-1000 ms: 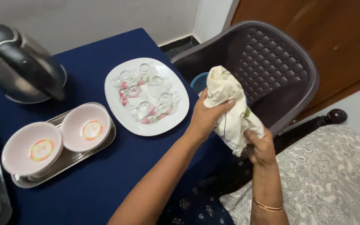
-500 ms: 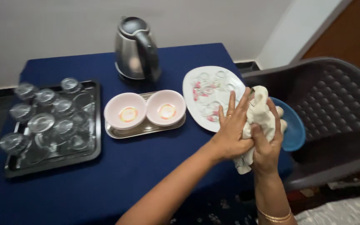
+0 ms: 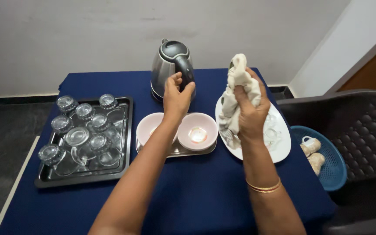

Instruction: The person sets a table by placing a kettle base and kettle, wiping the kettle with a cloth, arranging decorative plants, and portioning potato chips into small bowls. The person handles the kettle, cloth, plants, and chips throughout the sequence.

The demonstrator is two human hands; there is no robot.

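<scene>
Two hands work above a tabletop (image 3: 196,204) covered in dark blue cloth, and the steel kettle (image 3: 170,69) at its far edge serves as the landmark. The left hand (image 3: 177,98) is raised just in front of the kettle, its fingers loosely curled and parted near the black handle, holding nothing; whether it touches the handle cannot be told. The right hand (image 3: 251,109), to the right of the kettle, is closed around a cream cloth (image 3: 236,93), which is bunched up in the fist, with one end sticking up above the fingers and the rest hanging down over a white oval plate (image 3: 279,146). Two pink bowls (image 3: 196,130) sit side by side on a small steel tray (image 3: 183,150) directly in front of the kettle, below the left wrist. Left of the kettle lies a dark tray (image 3: 125,135) packed with upturned clear glasses (image 3: 77,137). Far right of the kettle, past the plate, a blue basket (image 3: 336,167) rests on a dark plastic chair (image 3: 366,126) and holds a couple of pale items. A gold bangle (image 3: 264,187) circles the right wrist.
</scene>
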